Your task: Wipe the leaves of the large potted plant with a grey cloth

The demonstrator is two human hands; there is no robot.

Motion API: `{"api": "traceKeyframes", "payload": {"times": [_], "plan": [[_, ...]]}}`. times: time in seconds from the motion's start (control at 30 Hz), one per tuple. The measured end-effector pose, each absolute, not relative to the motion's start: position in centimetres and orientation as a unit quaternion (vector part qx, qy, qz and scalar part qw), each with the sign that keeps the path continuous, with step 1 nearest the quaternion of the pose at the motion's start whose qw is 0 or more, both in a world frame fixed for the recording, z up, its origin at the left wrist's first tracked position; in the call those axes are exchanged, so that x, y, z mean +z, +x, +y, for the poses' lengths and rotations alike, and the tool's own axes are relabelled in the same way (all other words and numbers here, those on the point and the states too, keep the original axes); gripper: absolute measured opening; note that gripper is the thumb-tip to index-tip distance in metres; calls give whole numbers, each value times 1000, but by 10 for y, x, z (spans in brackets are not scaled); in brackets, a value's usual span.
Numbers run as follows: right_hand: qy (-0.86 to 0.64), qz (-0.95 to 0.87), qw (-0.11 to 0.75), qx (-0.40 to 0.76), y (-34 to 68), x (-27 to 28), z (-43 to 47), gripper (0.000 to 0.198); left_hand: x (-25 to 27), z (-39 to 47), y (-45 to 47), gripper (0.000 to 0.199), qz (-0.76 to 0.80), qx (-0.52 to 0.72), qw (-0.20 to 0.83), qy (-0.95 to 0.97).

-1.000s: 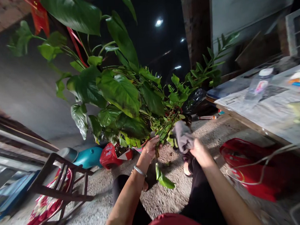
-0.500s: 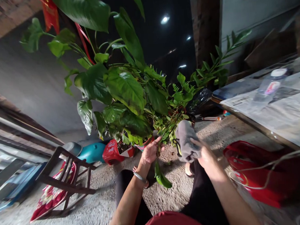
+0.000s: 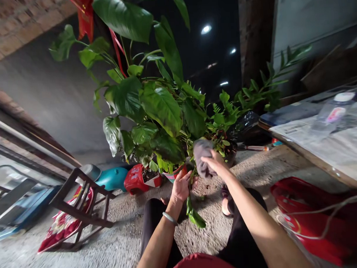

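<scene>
My left hand [image 3: 182, 187], palm up, has its fingers loosely curved around a thin plant stem. From that stem a green leaf [image 3: 196, 218] hangs down below the hand. My right hand [image 3: 217, 164] is closed on a bunched grey cloth [image 3: 203, 156] and presses it in among the low leaves, just right of and above the left hand. The cloth hides part of the stem. A large leafy potted plant [image 3: 161, 105] rises behind both hands. Its red and green pot [image 3: 174, 174] shows beside my left fingertips.
A red container with soil [image 3: 136, 178] and a teal object [image 3: 112, 178] stand left. Farther left is a wooden chair [image 3: 81, 204]. At right, a red bag [image 3: 310, 219] sits below a newspaper-covered table [image 3: 322, 140] holding a plastic bottle [image 3: 336, 111].
My right hand has swung left and up with the cloth, closer to my left hand and the stems. My left hand stays by the stem. The view has shifted slightly.
</scene>
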State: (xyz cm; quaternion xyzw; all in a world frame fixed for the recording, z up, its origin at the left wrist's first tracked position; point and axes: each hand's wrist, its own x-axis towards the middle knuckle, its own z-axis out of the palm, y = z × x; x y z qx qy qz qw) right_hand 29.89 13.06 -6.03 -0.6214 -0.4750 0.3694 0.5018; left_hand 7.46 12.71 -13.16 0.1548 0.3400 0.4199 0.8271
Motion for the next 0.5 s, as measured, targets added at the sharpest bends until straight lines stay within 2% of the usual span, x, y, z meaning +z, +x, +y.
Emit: {"api": "traceKeyframes", "payload": {"times": [0.1,0.17,0.23,0.3,0.4,0.5], "plan": [[-572,-558,389,458,281,-61,80,69,-138,129,73,41,356,435,815,140],[-542,-577,354,497,290,-63,40,69,-143,128,73,35,357,447,810,131],[-523,-551,380,528,313,-63,20,67,-146,128,73,33,348,443,816,131],[-537,-493,440,524,337,-63,28,70,-146,127,73,36,340,422,829,140],[-612,-391,537,429,345,-67,66,71,-146,127,72,41,333,398,839,163],[-615,-416,523,418,310,-72,76,66,-150,128,69,40,336,405,831,181]]}}
